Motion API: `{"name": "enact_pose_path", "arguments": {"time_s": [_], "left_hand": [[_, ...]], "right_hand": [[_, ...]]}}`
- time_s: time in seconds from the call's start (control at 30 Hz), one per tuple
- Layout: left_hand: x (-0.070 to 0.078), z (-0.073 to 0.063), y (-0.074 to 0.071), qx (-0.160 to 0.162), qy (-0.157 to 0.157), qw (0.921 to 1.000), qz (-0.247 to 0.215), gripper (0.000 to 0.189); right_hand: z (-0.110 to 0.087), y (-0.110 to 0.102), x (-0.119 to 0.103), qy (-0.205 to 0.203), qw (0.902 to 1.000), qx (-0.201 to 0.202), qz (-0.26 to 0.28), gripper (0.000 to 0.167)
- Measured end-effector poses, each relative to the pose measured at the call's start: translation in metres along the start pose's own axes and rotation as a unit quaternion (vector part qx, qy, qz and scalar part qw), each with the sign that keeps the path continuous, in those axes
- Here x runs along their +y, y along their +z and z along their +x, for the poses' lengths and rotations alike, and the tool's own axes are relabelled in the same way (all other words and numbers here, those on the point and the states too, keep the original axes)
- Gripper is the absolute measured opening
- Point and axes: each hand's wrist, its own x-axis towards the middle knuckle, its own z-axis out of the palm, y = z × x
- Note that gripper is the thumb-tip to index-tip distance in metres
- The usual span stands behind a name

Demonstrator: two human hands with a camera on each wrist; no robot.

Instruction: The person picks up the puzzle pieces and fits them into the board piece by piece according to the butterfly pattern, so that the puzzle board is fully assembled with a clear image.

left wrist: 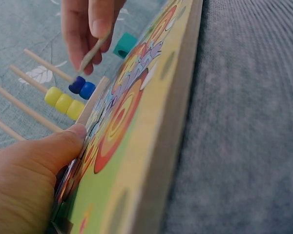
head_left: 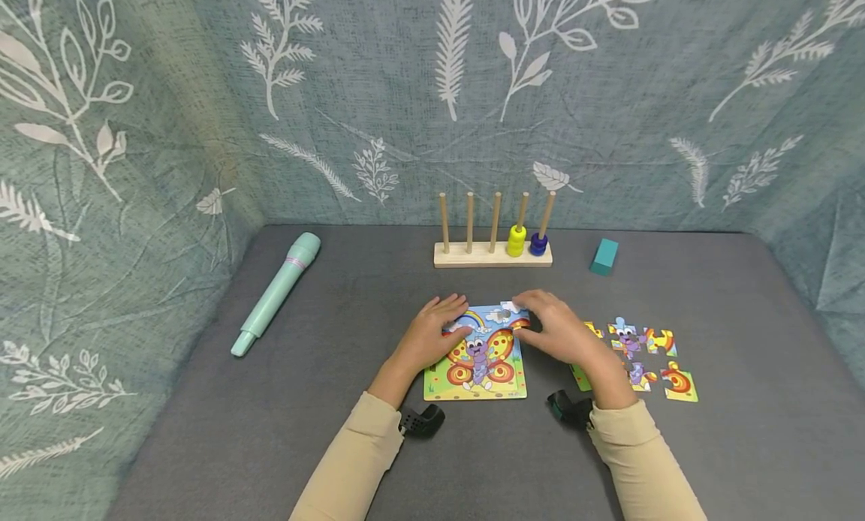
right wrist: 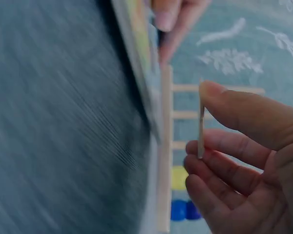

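The puzzle board [head_left: 442,388] is positioned in the near middle, its far-left side touched by the left hand [head_left: 430,335], fingers extended, nothing gripped. A puzzle piece [right wrist: 201,124] is pinched by the right hand [head_left: 559,332] near the far-right corner.

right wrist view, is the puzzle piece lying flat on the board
No, the right hand pinches the piece in the air, with a visible gap between it and the board.
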Motion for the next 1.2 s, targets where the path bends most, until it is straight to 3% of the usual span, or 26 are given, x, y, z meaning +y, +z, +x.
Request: {"name": "enact_pose_path", "arguments": {"time_s": [0.57,1.2], "left_hand": [[0.002,0.0,-0.001,-0.003,0.001,1.0,-0.007,0.051],[0.001,0.0,-0.002,-0.006,-0.004,0.9999,-0.012,0.052]], "right_hand": [[0.012,0.026,-0.009,-0.031,0.9988,-0.014,-0.037,0.054],[0.011,0.029,-0.013,-0.029,0.9973,-0.015,-0.065,0.053]]}}
